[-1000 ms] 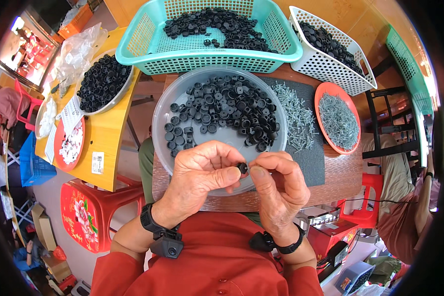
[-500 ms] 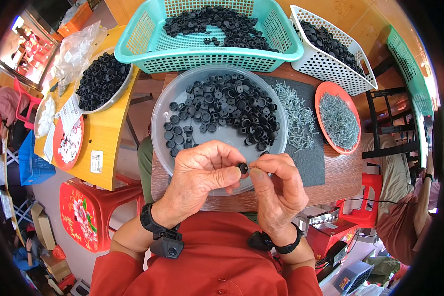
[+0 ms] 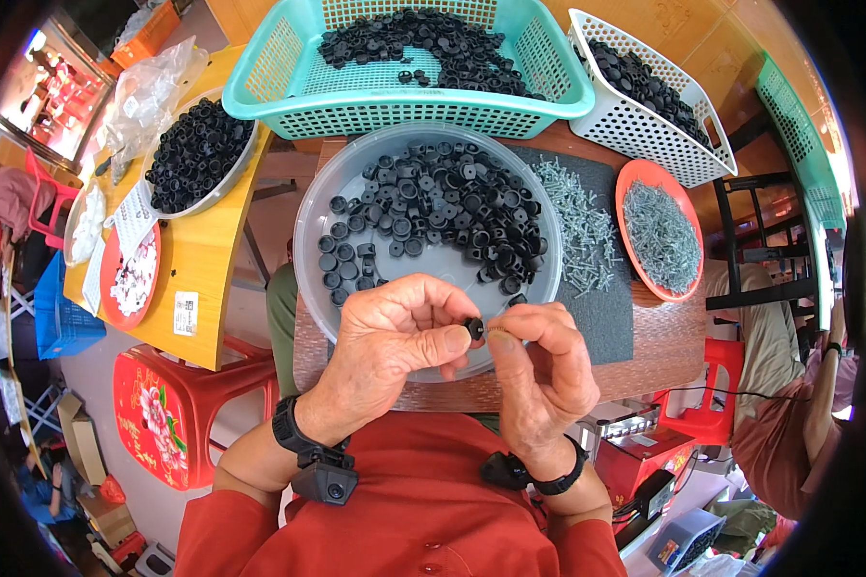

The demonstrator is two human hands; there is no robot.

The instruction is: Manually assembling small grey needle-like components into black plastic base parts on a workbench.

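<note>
Above the near rim of a clear round tub [image 3: 310, 207], my two hands meet. My left hand [image 3: 394, 332] pinches a small round black plastic cap [image 3: 473, 327] between thumb and fingers. Out of the cap's right side runs a thin ridged metal piece [image 3: 494, 329]; whether it is a screw or a coil spring I cannot tell. My right hand [image 3: 544, 361] pinches this piece between thumb and forefinger. Many more black caps [image 3: 433, 202] lie loose in the tub. Right of it, loose silver screws [image 3: 577, 226] are spread on a dark grey mat [image 3: 611, 327].
An orange-red plate [image 3: 629, 252] of screws stands at the right. Behind the tub are a turquoise basket [image 3: 404, 106] and a white basket [image 3: 635, 144], both with black parts. On the left, a yellow table [image 3: 216, 255] bears another bowl [image 3: 243, 163]; a red stool [image 3: 197, 385] stands nearby.
My right thumb and forefinger have shifted slightly on the metal piece. My left hand and the cap stay in place.
</note>
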